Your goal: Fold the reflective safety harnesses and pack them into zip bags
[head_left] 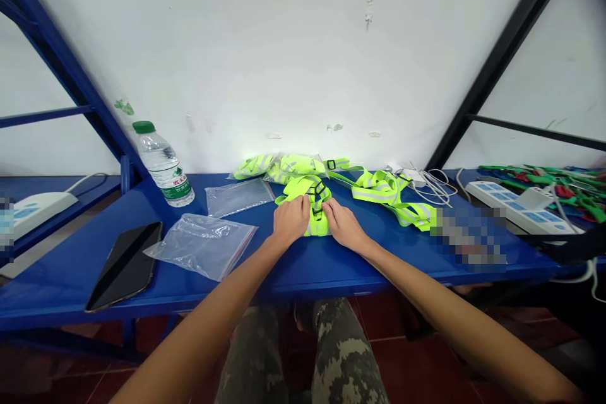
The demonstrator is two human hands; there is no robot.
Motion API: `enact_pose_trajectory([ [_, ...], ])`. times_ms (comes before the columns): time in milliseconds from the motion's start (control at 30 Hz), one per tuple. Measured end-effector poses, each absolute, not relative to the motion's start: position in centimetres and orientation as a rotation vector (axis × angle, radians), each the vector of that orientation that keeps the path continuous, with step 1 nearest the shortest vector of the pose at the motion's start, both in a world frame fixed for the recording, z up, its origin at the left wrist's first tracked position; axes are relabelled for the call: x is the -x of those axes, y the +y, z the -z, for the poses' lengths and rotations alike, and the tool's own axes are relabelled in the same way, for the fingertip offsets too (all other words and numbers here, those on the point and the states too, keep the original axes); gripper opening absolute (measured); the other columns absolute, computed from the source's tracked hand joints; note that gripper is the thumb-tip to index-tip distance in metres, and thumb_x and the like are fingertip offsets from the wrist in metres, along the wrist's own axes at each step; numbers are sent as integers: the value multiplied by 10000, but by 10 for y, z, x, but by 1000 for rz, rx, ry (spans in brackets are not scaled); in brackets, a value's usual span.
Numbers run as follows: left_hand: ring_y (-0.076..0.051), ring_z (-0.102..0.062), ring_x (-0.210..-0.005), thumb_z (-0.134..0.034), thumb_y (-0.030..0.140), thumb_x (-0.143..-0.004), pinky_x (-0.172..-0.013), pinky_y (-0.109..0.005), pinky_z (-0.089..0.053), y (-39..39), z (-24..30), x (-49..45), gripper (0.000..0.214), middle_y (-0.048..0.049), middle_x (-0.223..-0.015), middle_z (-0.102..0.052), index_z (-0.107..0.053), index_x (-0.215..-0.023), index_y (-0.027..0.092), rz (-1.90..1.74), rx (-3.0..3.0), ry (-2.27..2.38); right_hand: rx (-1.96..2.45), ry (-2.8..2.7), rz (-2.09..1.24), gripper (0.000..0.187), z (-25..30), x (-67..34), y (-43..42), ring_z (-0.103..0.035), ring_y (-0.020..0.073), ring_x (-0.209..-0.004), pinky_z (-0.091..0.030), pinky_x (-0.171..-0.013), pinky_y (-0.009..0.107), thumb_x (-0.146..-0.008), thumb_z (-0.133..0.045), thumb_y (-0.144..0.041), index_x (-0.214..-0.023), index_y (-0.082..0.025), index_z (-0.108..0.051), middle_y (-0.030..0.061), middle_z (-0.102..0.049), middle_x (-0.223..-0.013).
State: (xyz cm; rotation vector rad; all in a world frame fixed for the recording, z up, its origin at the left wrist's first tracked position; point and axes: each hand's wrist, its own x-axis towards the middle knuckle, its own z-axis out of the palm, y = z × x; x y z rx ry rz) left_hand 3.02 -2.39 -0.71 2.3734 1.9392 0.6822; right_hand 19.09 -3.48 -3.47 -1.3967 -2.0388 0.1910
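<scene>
Both of my hands grip one bunched neon-yellow reflective strap (318,225) with grey stripes and black buckles, at the middle of the blue table. My left hand (292,219) is closed on its left side, fingers curled in. On the right side my right hand (341,221) pinches the same strap. Behind it lie more folded yellow straps in clear bags (296,166), against the wall. A loose yellow strap (379,186) trails away to the right. Left of my hands are two clear zip bags, a nearer bag (208,241) and a farther bag (239,197).
A water bottle (165,167) with a green cap and a dark phone (127,265) stand and lie at the left. White cables (433,184) are at the back right. Power strips (521,205) flank the table (307,271), beside blue and black frame posts.
</scene>
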Motion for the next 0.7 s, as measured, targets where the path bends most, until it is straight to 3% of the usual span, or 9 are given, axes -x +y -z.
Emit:
enact_pose_trajectory([
  [267, -248, -676, -909, -237, 398, -1006, -757, -331, -455, -13, 9, -31, 427, -117, -979, -720, -613, -997, 196, -594, -2331, 1905, 1447, -2122, -67, 327, 42, -184, -14, -559, 224, -879, -405, -835, 343, -1019, -250, -274, -891, -199, -541, 88, -630, -886],
  [433, -276, -593, -1073, -332, 317, -983, -853, -383, -453, -7, 16, -29, 306, -119, -1126, -671, -600, -1033, 181, -680, -2408, 1838, 1387, -1971, -166, 224, 45, -181, -10, -526, 256, -1048, -432, -908, 428, -979, -343, -257, -1079, -196, -534, 123, -592, -1130],
  [567, -313, -537, -1138, -348, 296, -973, -909, -458, -439, 1, 23, -25, 292, -93, -1204, -647, -599, -1083, 196, -709, -2431, 1736, 1271, -1915, -246, 298, 51, -180, -3, -472, 244, -1242, -395, -1039, 425, -946, -362, -201, -1204, -139, -495, 183, -535, -1266],
  [700, -248, -570, -1101, -384, 180, -934, -983, -398, -425, 10, 27, -23, 246, -104, -1142, -657, -586, -1075, 165, -822, -2483, 1465, 1255, -1908, -382, 343, 51, -182, 1, -554, 225, -1183, -425, -1025, 402, -944, -379, -213, -1263, -149, -489, 162, -586, -1270],
])
